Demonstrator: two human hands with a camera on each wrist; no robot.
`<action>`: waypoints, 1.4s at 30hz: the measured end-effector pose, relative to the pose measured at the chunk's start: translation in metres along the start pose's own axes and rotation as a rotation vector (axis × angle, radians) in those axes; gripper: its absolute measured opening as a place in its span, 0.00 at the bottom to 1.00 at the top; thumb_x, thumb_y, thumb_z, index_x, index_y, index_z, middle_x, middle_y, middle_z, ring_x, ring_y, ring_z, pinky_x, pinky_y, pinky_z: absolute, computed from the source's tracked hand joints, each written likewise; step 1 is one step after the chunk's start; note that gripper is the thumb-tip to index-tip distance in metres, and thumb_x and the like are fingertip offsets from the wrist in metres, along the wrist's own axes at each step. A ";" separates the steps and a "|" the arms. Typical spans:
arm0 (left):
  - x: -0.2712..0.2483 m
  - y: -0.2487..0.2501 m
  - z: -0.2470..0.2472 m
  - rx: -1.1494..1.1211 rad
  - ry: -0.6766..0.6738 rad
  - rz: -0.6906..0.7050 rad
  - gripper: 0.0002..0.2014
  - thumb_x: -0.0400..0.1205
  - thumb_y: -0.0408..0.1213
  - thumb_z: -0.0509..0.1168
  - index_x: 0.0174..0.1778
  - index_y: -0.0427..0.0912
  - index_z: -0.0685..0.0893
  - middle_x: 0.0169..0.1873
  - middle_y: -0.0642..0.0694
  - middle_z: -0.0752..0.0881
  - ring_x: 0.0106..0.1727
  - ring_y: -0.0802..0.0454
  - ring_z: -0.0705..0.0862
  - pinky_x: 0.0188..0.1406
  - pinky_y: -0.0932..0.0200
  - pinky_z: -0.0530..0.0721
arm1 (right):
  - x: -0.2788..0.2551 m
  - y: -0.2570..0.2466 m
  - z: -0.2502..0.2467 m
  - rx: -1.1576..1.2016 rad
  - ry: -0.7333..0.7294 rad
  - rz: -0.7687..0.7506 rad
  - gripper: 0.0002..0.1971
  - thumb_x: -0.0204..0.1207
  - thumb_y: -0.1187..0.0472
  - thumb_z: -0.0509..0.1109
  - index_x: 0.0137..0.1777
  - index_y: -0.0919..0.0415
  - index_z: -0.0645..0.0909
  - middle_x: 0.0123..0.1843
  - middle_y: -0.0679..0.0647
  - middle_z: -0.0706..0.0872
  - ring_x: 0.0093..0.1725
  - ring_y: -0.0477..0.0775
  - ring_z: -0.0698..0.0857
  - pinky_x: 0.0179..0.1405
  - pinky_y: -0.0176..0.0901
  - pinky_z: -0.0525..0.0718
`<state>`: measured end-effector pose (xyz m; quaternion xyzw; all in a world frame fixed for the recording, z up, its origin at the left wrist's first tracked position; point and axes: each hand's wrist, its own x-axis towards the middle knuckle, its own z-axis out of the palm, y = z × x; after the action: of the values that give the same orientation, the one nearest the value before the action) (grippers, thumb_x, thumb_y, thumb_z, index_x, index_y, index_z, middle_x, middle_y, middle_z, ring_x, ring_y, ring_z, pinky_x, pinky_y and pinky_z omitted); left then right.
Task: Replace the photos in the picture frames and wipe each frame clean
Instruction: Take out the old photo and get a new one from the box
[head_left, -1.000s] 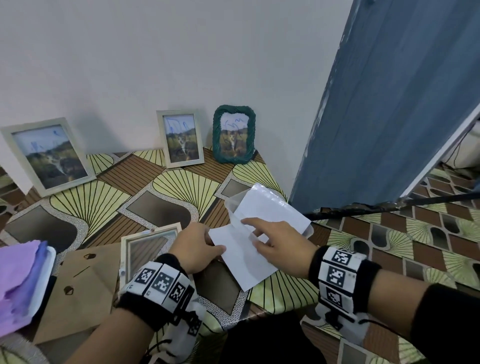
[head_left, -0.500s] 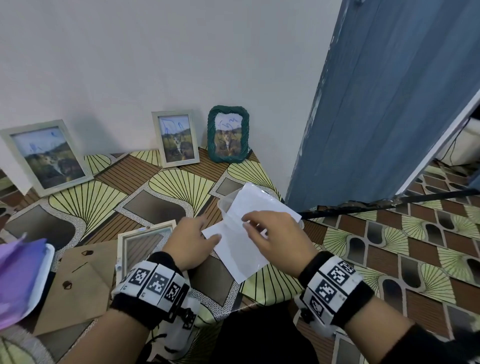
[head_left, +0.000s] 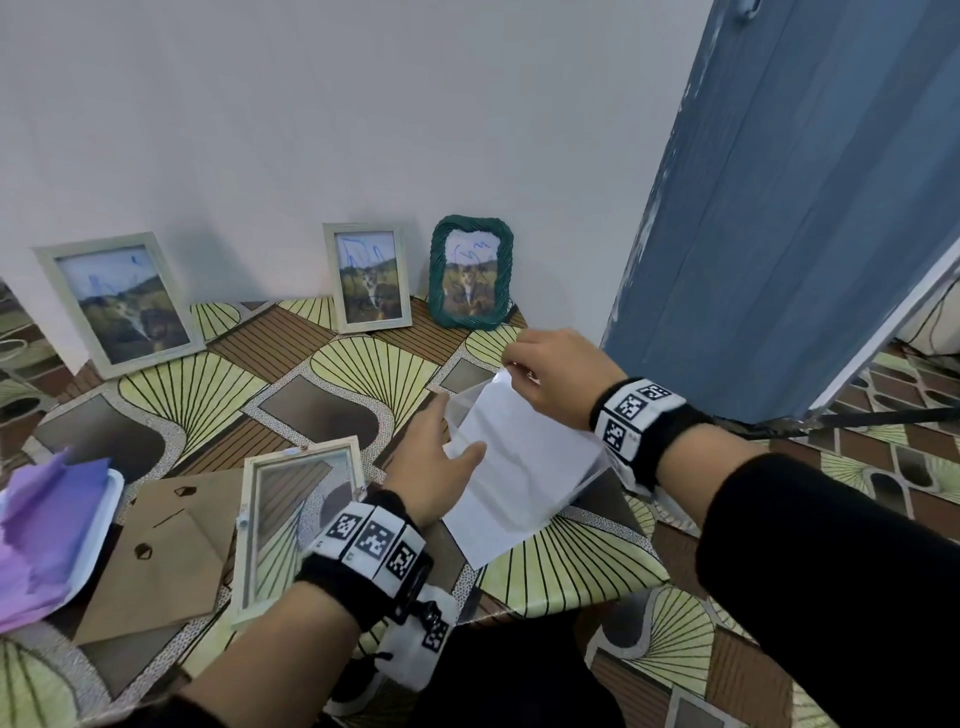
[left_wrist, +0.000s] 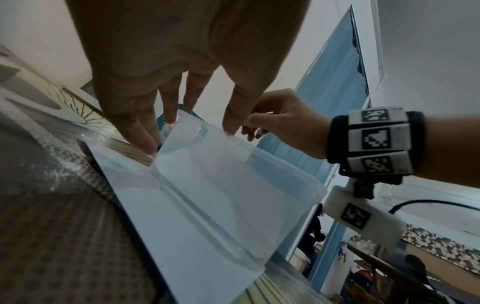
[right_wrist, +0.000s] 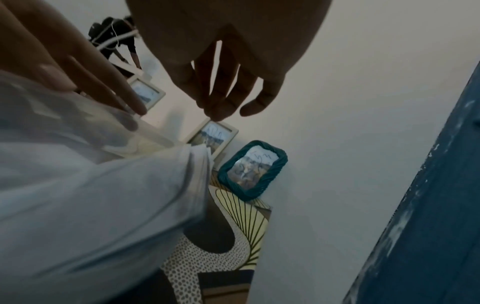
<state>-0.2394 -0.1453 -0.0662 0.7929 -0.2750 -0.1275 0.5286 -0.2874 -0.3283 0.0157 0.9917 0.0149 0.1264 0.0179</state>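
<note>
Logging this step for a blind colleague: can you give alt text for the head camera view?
Over a patterned table, the left hand steadies a clear sleeve of white sheets while the right hand pinches its top edge. An emptied pale frame lies flat at left; three framed photos, one green-framed, lean against the wall.

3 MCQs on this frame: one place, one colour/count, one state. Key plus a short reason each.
1. Where does the empty frame lie?
A. left of the left hand
B. against the wall
C. on the purple cloth

2. How many frames lean on the wall in the head view?
A. one
B. three
C. five

3. What is the right hand doing?
A. lying flat on the table
B. pinching the clear sleeve
C. wiping the green frame

Key: A, flat beside the left hand; B, two pale, one green; B, fingertips grip its top edge.
</note>
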 end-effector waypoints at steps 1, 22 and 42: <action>0.000 -0.002 0.001 -0.012 -0.002 0.007 0.22 0.79 0.38 0.71 0.68 0.50 0.74 0.52 0.68 0.74 0.53 0.66 0.80 0.51 0.60 0.81 | 0.005 0.002 0.004 -0.028 -0.015 -0.019 0.11 0.83 0.59 0.59 0.51 0.59 0.83 0.48 0.52 0.84 0.46 0.57 0.82 0.51 0.52 0.78; -0.003 -0.001 -0.011 -0.081 -0.023 -0.018 0.21 0.77 0.40 0.75 0.49 0.72 0.74 0.46 0.84 0.79 0.49 0.69 0.83 0.34 0.75 0.79 | 0.031 0.029 0.021 0.187 -0.290 0.044 0.16 0.86 0.60 0.64 0.71 0.54 0.79 0.63 0.56 0.84 0.61 0.57 0.81 0.65 0.51 0.78; -0.005 0.000 -0.012 -0.034 0.016 -0.118 0.39 0.76 0.43 0.77 0.82 0.51 0.65 0.69 0.58 0.75 0.53 0.66 0.82 0.49 0.55 0.88 | 0.034 0.045 0.025 0.220 -0.230 -0.005 0.07 0.81 0.59 0.71 0.56 0.55 0.85 0.48 0.51 0.87 0.43 0.49 0.80 0.45 0.38 0.75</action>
<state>-0.2371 -0.1330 -0.0618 0.7996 -0.2211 -0.1566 0.5359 -0.2470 -0.3724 0.0014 0.9956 0.0290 0.0096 -0.0888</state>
